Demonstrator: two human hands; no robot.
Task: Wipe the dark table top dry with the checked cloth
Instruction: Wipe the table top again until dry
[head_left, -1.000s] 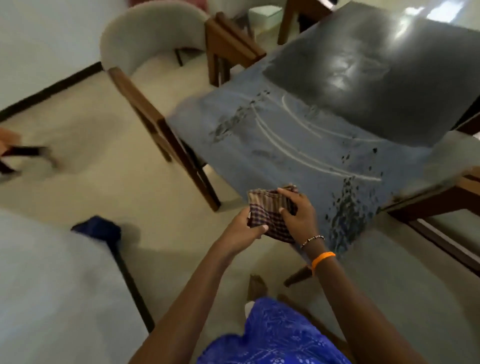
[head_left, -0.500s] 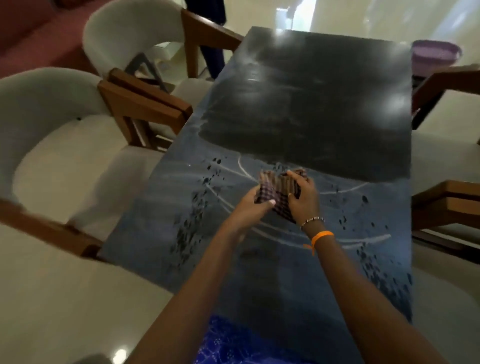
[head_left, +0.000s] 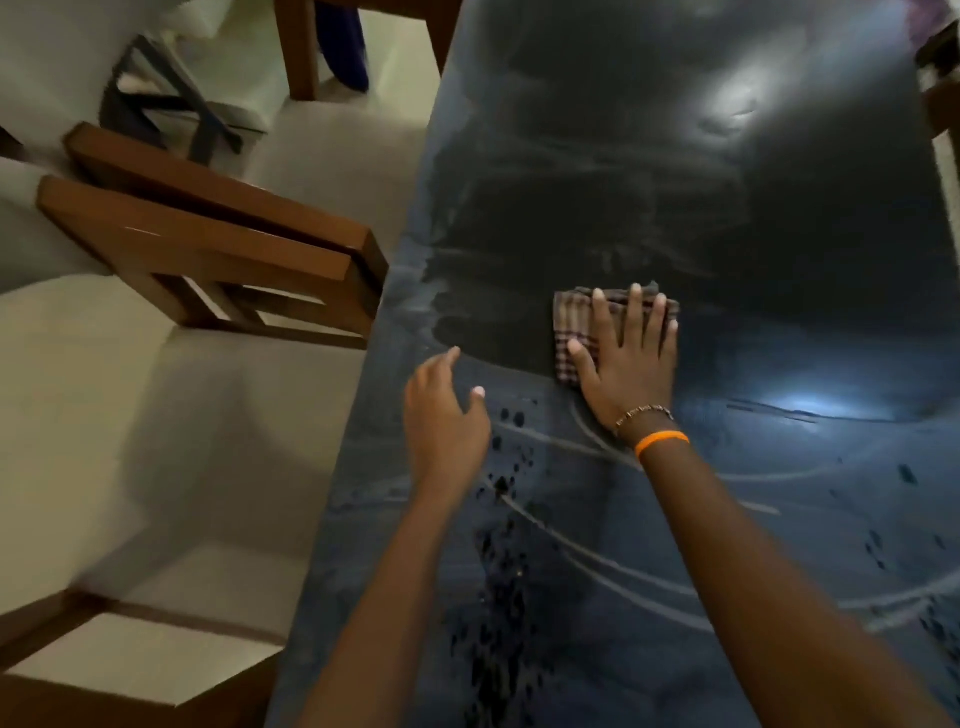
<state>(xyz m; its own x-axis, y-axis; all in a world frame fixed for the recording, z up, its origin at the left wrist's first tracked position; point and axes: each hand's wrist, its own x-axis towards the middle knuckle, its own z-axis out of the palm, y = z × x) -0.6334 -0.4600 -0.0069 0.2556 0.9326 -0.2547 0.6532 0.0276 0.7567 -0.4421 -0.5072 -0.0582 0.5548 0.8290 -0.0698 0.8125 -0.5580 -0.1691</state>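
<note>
My right hand (head_left: 626, 358) lies flat on the folded checked cloth (head_left: 576, 325), fingers straight and fanned out, palm pressing it onto the dark table top (head_left: 727, 218). I judge the spread is there to put weight across the whole pad so it soaks evenly as it slides. The cloth sits a little above the middle of the view, toward one o'clock, right on the line where the darker patch of the table meets the paler, streaked part nearer me. An orange band (head_left: 661, 443) and a beaded bracelet (head_left: 644, 414) ring that wrist.

My left hand (head_left: 444, 415) hangs at about eleven o'clock from the middle, near the table's left edge, fingers loose and holding nothing; whether it touches the surface I cannot tell. It seems free to steady me.

The near half of the table shows curved wipe marks and dark speckles (head_left: 504, 571) running toward six o'clock, so much is probably left to dry. At nine o'clock stand wooden chairs (head_left: 208, 249) with pale cushions on a light floor.
</note>
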